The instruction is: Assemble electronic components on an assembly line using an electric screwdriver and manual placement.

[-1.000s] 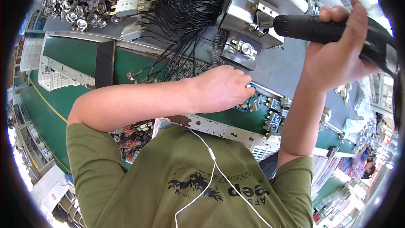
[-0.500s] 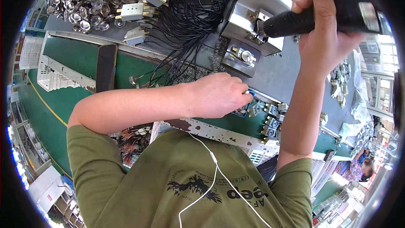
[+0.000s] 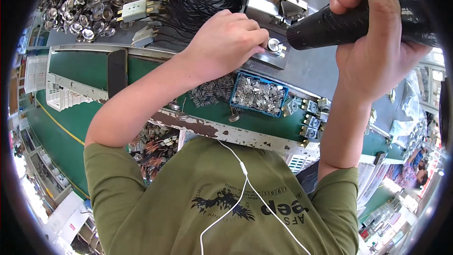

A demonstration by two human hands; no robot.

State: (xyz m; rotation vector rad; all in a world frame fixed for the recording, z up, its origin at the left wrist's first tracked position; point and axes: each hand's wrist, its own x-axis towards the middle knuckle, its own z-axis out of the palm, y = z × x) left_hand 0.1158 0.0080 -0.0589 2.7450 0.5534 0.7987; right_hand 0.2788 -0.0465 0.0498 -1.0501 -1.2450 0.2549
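Observation:
In my right hand [image 3: 377, 52], fingers wrapped round it, is a black power screwdriver [image 3: 325, 30]. Its ribbed nose points left, with a thin bit reaching toward a small part with a round silver top [image 3: 273, 45] and brass prongs. This part sits on a flat metal block [image 3: 281, 63]. My left hand [image 3: 229, 42] is closed, with its fingertips pinched at the left side of the round part. Whatever lies between those fingertips is hidden. Below the hand stands a blue tray [image 3: 259, 78] full of small metal clips.
A metal bracket fixture [image 3: 293, 4] stands behind the block. White plug bodies [image 3: 134, 10], black wires [image 3: 188, 7] and a heap of silver discs [image 3: 87, 9] lie at the far left. Springs [image 3: 207, 94] lie beside the tray; several square parts [image 3: 311, 120] are to its right.
My left hand has moved from the blue tray up to the round part, uncovering the tray. The screwdriver's nose has shifted down from the bracket fixture toward the part.

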